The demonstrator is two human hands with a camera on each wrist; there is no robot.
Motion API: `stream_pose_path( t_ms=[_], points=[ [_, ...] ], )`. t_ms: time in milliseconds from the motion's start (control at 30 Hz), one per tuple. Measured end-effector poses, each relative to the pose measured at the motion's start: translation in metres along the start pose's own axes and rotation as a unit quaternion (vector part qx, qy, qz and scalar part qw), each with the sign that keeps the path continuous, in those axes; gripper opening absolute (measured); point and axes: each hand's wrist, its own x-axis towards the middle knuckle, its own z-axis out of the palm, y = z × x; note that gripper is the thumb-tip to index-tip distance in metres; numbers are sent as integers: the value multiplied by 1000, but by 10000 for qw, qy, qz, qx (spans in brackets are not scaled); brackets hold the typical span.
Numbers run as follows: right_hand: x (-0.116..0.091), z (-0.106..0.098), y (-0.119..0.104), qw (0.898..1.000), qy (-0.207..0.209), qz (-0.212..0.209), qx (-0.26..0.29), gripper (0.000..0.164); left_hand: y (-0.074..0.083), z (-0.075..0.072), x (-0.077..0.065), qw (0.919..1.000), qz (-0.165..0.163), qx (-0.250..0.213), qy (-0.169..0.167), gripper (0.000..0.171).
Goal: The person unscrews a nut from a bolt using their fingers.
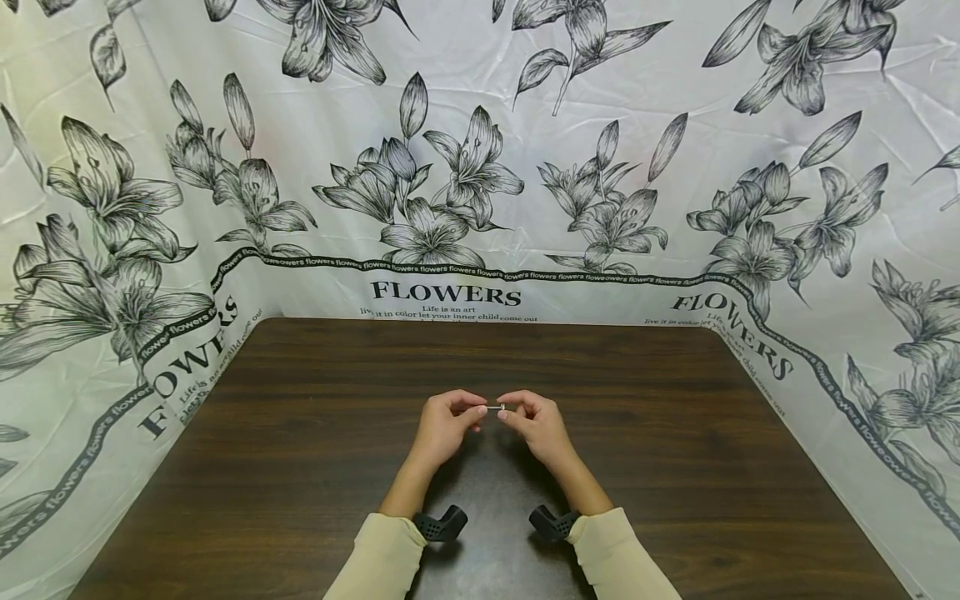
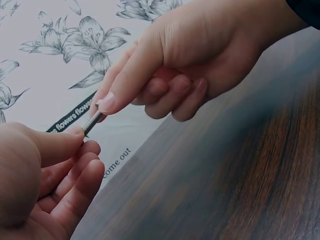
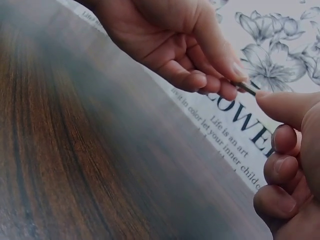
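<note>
A small silvery bolt (image 1: 492,407) spans the gap between the two hands above the table. Its threaded shank shows clearly in the left wrist view, where the bolt (image 2: 92,122) runs slantwise. My left hand (image 1: 444,427) pinches one end between thumb and forefinger. At the other end, the thumb and forefinger of my right hand (image 1: 545,427) grip it; a wider piece shows there in the head view, whether head or nut I cannot tell. Seen from the right wrist, the bolt (image 3: 246,88) is a short dark rod, both ends covered by fingertips.
A dark wood-grain table (image 1: 330,467) lies beneath both hands. White cloth (image 1: 465,200) with black flower prints and lettering surrounds its back and sides. Each wrist wears a black band with a camera mount (image 1: 442,525).
</note>
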Motion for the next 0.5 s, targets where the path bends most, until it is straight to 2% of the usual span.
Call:
stream_pose_path(
  t_ms=[133,300,500],
  points=[
    [-1,-1,2,9983,99,-28,-576,16,-3,-1,0,9999,97,77,45,13],
    [-1,-1,4,9890,47,121,-1474,14,-7,-3,0,9993,203,302,52,12],
    [-2,-1,5,9805,-65,363,-1929,15,-10,-4,-1,9975,293,642,29,9]
  ],
)
